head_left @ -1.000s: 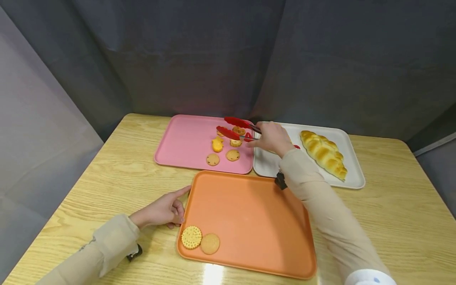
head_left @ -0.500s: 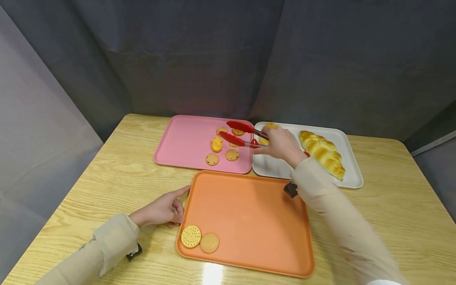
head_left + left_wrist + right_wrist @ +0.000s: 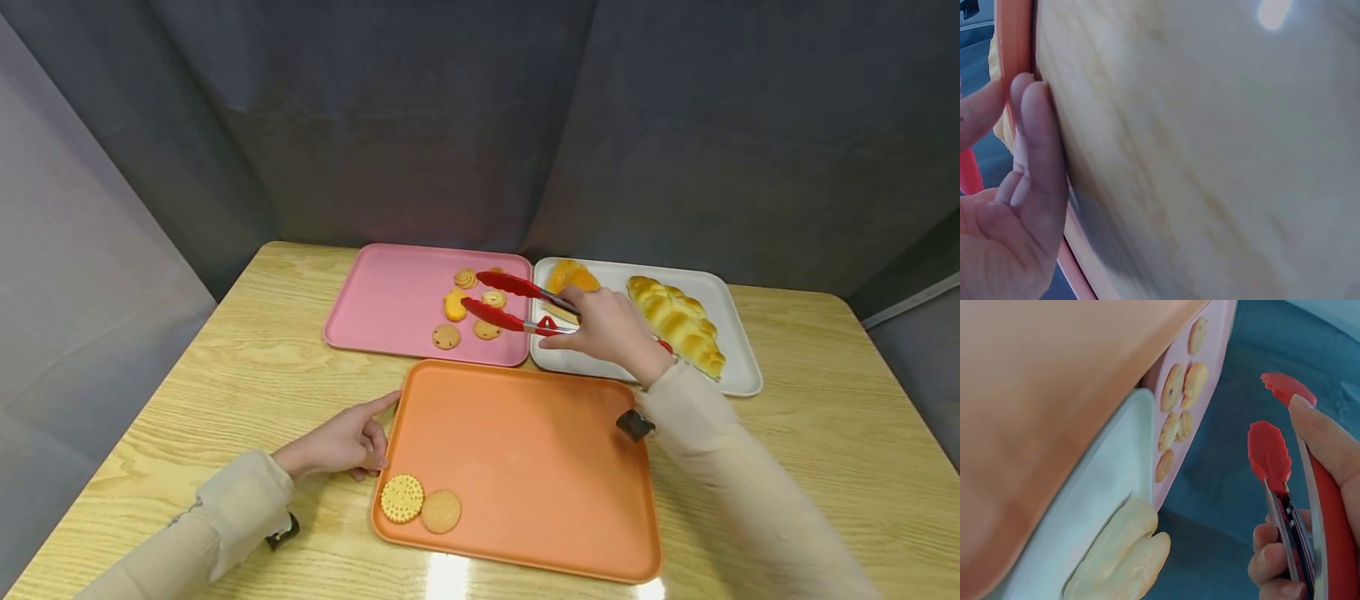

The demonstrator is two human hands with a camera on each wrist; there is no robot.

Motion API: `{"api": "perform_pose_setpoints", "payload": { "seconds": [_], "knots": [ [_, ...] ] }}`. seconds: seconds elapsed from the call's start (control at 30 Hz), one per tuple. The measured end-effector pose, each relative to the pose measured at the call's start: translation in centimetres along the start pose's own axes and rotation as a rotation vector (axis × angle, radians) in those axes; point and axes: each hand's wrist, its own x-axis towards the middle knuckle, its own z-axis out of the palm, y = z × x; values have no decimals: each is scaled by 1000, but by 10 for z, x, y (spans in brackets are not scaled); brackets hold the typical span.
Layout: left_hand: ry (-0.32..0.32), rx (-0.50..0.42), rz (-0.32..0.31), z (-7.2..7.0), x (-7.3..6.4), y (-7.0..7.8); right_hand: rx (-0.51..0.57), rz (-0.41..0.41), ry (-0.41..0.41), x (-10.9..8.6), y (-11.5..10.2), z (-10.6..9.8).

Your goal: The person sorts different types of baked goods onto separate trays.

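My right hand (image 3: 611, 325) grips a pair of red-tipped tongs (image 3: 504, 314) by the arms. Their two red heads stand apart with no food between them, overlapping the cookies at the right of the pink tray (image 3: 390, 292) in the head view. In the right wrist view, the thumb lies on one arm of the tongs (image 3: 1270, 456) and fingers curl round the other. At the orange tray's (image 3: 517, 467) left edge, my left hand (image 3: 341, 442) pinches the rim, index finger stretched along it. A dotted round cracker (image 3: 402, 498) and a plain round cookie (image 3: 441, 511) lie in that tray's near left corner.
Several small cookies, including a chocolate-chip cookie (image 3: 446, 337), and a yellow piece (image 3: 454, 305) sit on the pink tray. Beside it, the white tray (image 3: 738, 350) bears a braided loaf (image 3: 678, 325) and an orange-topped bread (image 3: 572, 275). A dark curtain (image 3: 420, 125) hangs behind the table.
My right hand has drawn back toward the near right with the tongs, uncovering more of the orange-topped bread on the white tray. My left hand stays at the orange tray's rim.
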Motion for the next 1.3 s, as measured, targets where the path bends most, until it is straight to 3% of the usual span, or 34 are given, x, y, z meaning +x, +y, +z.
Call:
{"api": "perform_pose_setpoints", "payload": {
  "seconds": [0.47,0.7,1.3],
  "knots": [
    [18,-9,-5,0,0,-2,30,-80,63,-37,-12,-9],
    [22,-14,-3,0,0,-2,32,-82,24,-54,-18,-11],
    [21,5,-13,1,1,1,76,-183,-3,-97,-33,-10]
  ]
}}
